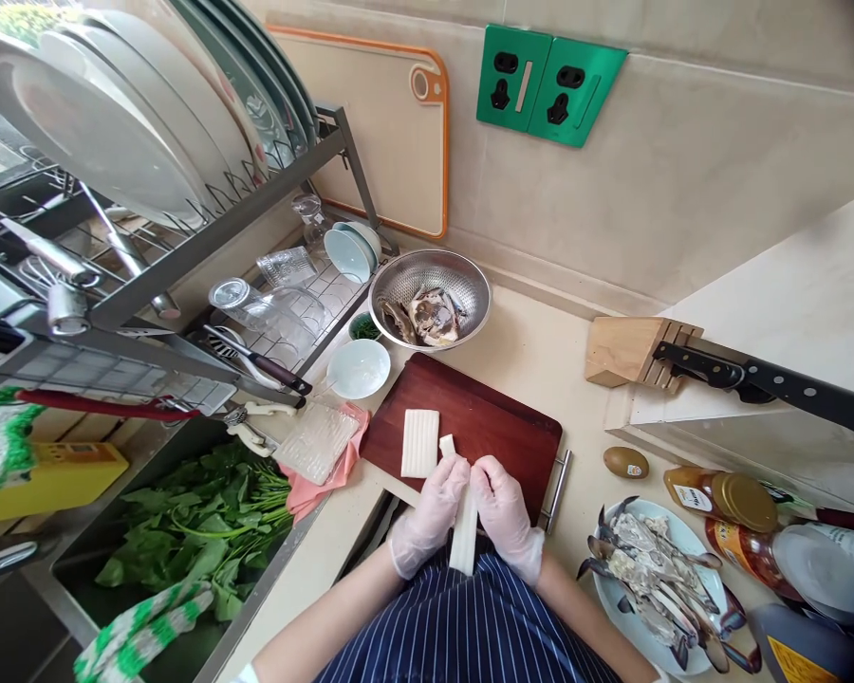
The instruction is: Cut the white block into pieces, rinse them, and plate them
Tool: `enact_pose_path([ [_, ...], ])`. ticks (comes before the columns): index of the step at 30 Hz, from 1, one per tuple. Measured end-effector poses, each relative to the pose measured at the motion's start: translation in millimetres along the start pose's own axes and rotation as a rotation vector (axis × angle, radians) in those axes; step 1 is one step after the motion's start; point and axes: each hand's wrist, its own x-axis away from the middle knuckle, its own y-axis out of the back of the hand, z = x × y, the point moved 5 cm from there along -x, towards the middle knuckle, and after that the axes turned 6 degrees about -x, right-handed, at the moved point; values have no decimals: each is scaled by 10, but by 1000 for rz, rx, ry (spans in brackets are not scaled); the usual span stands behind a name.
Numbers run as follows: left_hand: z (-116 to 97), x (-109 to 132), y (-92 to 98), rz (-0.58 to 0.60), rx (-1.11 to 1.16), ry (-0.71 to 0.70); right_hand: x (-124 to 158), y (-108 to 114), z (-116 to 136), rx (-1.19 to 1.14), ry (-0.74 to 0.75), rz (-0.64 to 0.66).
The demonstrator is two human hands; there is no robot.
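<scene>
Both my hands wear clear plastic gloves and meet over the near edge of a dark red cutting board [494,408]. Between them is a long white rice cake strip [463,543], its top end poking out above my fingers and its lower end hanging toward the striped apron. My left hand [433,512] pinches the strip from the left. On its other side, my right hand [505,517] has its fingers closed against the same strip. Just left of it on the board lies a ridged slab of white rice cake [420,444].
Behind the board stands a metal colander [431,256] with crab pieces. A white bowl [358,368] is at its left. Right are a knife block [633,351], a kiwi [625,463] and a plate of cut crab [655,579]. Leafy greens [199,531] fill the sink, below a dish rack [220,237].
</scene>
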Motion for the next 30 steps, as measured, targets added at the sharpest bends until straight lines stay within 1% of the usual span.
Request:
enact_pose_path([
  [1, -36, -2, 21, 40, -15, 0, -36, 16, 13, -47, -52, 118],
  [3, -114, -6, 41, 163, -69, -3, -86, 54, 71, -141, -146, 354],
  [4, -148, -8, 44, 224, -100, -8, -105, 82, 115, -157, -170, 439],
  [5, -173, -8, 45, 271, -124, -11, -123, 114, 162, -147, -169, 494],
  [6, -188, -8, 46, 297, -135, -7, -138, 142, 210, -119, -148, 521],
  [8, -188, 1, 44, 306, -106, 7, -139, 165, 283, -68, -99, 526],
  [11, -146, 45, 31, 263, -26, 13, -60, 114, 308, -65, -73, 495],
  [15, -66, 91, 42, 187, 42, 52, 37, 64, 309, 6, 13, 349],
  [16, -56, 91, 54, 174, 54, 64, 45, 59, 306, 16, 15, 327],
  [18, -70, 80, 87, 170, 30, 64, 42, 49, 275, -29, -64, 330],
  [20, -117, 64, 127, 188, -62, 43, 32, 37, 231, -127, -185, 375],
  [22, -177, 55, 156, 221, -153, 13, 22, 39, 202, -174, -257, 405],
  [26, -246, 68, 144, 277, -158, -42, 32, 55, 161, -211, -302, 373],
  [28, -224, 85, 117, 257, -111, -32, 62, 35, 149, -292, -316, 367],
  [30, -157, 105, 79, 212, -20, 20, 92, 10, 138, -360, -319, 358],
])
